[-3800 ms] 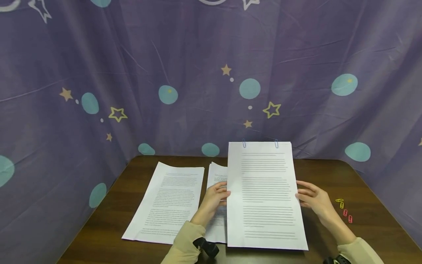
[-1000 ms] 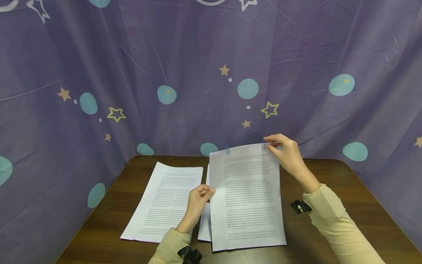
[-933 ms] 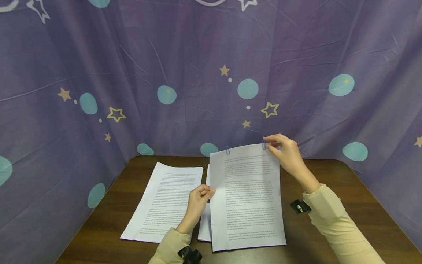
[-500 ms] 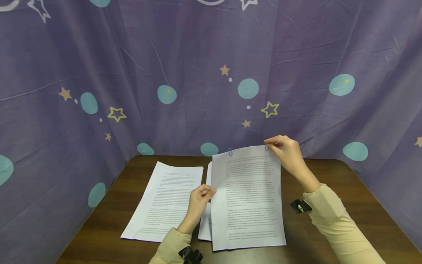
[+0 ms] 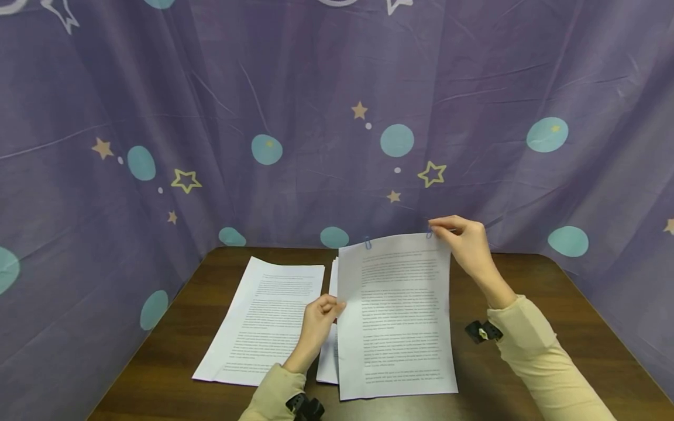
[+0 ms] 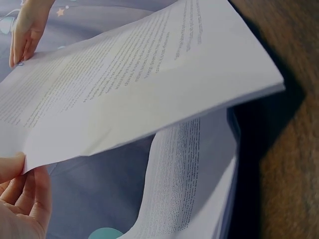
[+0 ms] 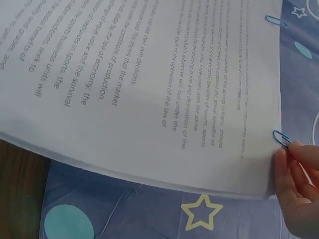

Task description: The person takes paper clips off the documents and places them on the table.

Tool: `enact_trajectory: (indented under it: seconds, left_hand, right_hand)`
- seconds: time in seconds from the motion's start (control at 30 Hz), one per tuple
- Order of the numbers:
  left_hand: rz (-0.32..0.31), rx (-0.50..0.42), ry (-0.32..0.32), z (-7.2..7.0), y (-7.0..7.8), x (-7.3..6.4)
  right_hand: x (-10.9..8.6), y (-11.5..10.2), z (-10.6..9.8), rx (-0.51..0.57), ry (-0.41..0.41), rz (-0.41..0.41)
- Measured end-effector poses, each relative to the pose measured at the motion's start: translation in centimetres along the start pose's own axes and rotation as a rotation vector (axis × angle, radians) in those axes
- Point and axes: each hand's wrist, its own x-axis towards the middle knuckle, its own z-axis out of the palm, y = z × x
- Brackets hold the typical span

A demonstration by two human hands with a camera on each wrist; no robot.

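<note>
A stack of printed paper [image 5: 397,316] is held tilted up above the table, its text side facing me. My left hand [image 5: 316,327] pinches its left edge between thumb and fingers; the left wrist view shows the thumb on top of the sheets [image 6: 124,94]. At the top right corner my right hand [image 5: 466,245] pinches a blue paper clip [image 7: 281,138], whose loop shows at the fingertips in the right wrist view. A second blue paper clip [image 5: 368,242] sits on the top edge, farther left, with no hand on it.
Another printed stack [image 5: 268,321] lies on the brown wooden table [image 5: 174,351] at the left. A further stack [image 5: 327,356] is mostly hidden behind the held one. A purple curtain [image 5: 316,88] with stars and dots hangs behind the table.
Since the earliest frame, the stack shows a different page and my right hand has moved from its side to the top corner. Lately that hand and its clip have shifted slightly right.
</note>
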Motion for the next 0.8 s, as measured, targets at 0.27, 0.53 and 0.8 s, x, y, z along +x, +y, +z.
enact_trajectory:
  seconds: [0.27, 0.53, 0.8]
  left_hand:
    - [0.003, 0.000, 0.005, 0.0, -0.1, 0.1]
    - [-0.002, -0.009, 0.019, -0.2, -0.5, 0.1]
    - [-0.003, -0.006, 0.033, -0.3, -0.3, 0.0]
  right_hand:
    - [-0.1, 0.6, -1.0, 0.099, 0.061, 0.081]
    - [-1.0, 1.1, -2.7, 0.106, 0.054, 0.156]
    - [-1.9, 2.3, -4.0, 0.124, 0.051, 0.191]
